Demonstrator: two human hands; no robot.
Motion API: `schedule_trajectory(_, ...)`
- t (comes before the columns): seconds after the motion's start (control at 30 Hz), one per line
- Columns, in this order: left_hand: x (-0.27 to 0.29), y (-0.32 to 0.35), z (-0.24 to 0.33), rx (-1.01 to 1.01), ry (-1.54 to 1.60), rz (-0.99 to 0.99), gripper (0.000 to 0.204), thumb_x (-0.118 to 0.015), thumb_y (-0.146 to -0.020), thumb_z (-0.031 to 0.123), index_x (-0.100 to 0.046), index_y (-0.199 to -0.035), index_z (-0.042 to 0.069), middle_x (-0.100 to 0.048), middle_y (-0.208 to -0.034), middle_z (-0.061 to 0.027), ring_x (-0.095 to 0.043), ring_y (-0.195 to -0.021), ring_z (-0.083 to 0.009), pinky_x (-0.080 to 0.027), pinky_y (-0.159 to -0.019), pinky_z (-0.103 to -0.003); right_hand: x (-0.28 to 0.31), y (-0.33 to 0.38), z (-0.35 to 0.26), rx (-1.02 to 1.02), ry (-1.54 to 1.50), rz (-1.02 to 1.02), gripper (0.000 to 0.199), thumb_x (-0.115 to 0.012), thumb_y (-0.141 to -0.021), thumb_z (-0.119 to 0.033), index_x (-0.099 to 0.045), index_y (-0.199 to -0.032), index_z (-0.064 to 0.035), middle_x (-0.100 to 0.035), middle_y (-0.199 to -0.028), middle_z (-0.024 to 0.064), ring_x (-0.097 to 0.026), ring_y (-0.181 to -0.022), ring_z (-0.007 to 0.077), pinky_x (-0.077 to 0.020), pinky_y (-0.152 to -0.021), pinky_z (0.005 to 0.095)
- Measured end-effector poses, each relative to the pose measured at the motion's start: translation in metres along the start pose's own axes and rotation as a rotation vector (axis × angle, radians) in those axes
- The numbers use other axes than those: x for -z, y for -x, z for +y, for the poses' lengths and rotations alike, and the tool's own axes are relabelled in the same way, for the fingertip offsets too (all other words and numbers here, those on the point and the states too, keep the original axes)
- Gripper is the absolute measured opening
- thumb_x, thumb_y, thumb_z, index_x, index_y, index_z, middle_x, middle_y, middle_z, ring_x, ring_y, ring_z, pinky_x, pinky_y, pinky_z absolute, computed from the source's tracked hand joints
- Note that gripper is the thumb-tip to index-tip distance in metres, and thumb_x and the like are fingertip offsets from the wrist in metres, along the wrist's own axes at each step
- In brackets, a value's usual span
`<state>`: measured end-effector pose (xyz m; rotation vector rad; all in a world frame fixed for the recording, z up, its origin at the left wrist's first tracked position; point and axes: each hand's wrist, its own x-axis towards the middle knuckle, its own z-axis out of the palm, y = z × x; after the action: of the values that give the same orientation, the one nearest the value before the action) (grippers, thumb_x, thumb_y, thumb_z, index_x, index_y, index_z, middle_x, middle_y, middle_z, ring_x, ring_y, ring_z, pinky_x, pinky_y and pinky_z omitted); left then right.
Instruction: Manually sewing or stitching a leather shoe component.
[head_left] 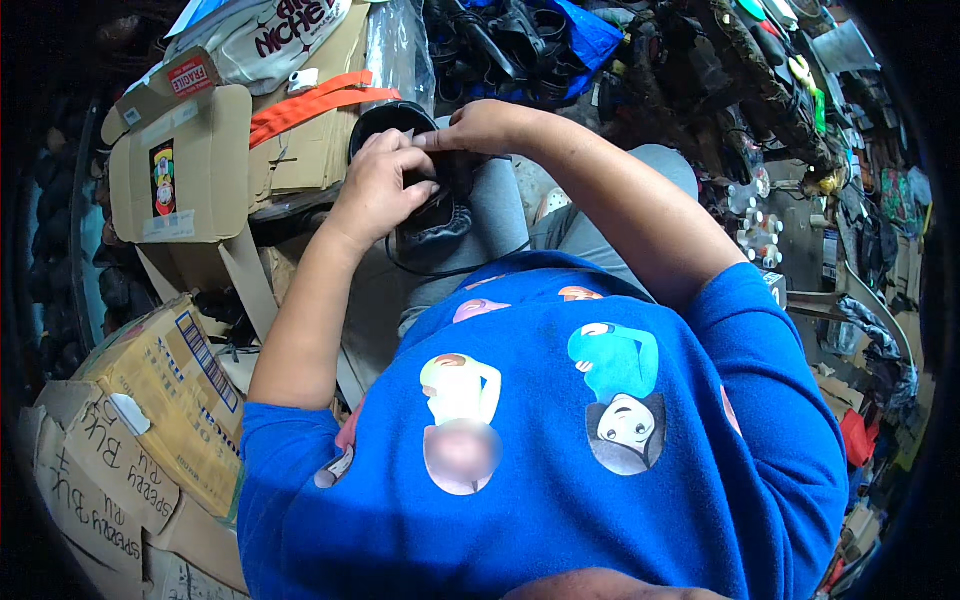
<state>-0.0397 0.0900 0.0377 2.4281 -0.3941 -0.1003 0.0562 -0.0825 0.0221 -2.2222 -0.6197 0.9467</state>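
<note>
A black shoe [436,226] rests on my grey-trousered lap, against the edge of the cardboard stack. My left hand [384,182] is closed over its opening, fingers curled at the inner edge and thumb apart on the near side. From the right, my right hand [478,130] meets it with the index finger and thumb pressed close to the left fingertips. A small pale bit shows between the fingertips; what it is I cannot make out. A thin black cord [430,271] loops below the shoe. Part of the shoe is hidden by my hands.
Flattened cardboard [300,150] with orange-red strips [320,105] lies left of the shoe. An open carton [180,165] and a yellow box [170,400] stand further left. Several dark shoes [500,40] lie on a blue sheet [585,45] ahead. Small bottles [760,235] and cluttered shelves are right.
</note>
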Motion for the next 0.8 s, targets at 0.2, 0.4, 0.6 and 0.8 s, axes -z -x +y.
schedule_trajectory(0.2,-0.007,0.027,0.011,-0.304,-0.14,0.105,0.016,-0.071,-0.065,0.002,-0.063,-0.079,0.003,-0.059,-0.086,-0.0091,-0.059,-0.086,-0.0271,-0.047,-0.079,-0.035,0.004,0.007,0.025,0.058,-0.04,-0.103,0.039,-0.064,-0.085,-0.037,-0.066,-0.092,0.0009,-0.062,-0.074,0.0065,-0.056,-0.072,0.0158,-0.0454,-0.07,0.0314)
schedule_trajectory(0.4,0.002,0.027,0.013,-0.103,0.018,-0.042,0.017,-0.062,-0.081,0.015,-0.066,-0.091,0.001,-0.062,-0.08,-0.0123,-0.061,-0.079,-0.0266,-0.048,-0.074,-0.034,-0.017,0.012,0.042,0.208,-0.333,0.024,0.031,-0.063,-0.088,-0.03,-0.065,-0.094,0.0004,-0.063,-0.078,0.0031,-0.053,-0.075,0.0094,-0.0446,-0.074,0.0284)
schedule_trajectory(0.6,-0.007,0.005,0.003,0.382,0.23,-0.234,0.018,-0.063,-0.081,0.019,-0.069,-0.093,0.006,-0.065,-0.075,-0.0127,-0.062,-0.067,-0.0198,-0.048,-0.067,-0.031,-0.015,0.02,0.03,0.184,-0.239,-0.057,0.034,-0.062,-0.089,-0.031,-0.063,-0.098,0.0017,-0.065,-0.084,0.0034,-0.055,-0.08,0.0085,-0.0453,-0.077,0.0266)
schedule_trajectory(0.8,-0.011,-0.003,-0.01,0.418,0.36,-0.489,0.019,-0.066,-0.081,0.018,-0.069,-0.094,0.005,-0.065,-0.075,-0.003,-0.057,-0.07,-0.0095,-0.046,-0.067,-0.026,-0.018,0.028,0.037,0.189,-0.578,0.1,0.037,-0.052,-0.094,-0.035,-0.064,-0.098,0.0,-0.064,-0.088,0.0051,-0.056,-0.08,0.012,-0.0459,-0.076,0.0286)
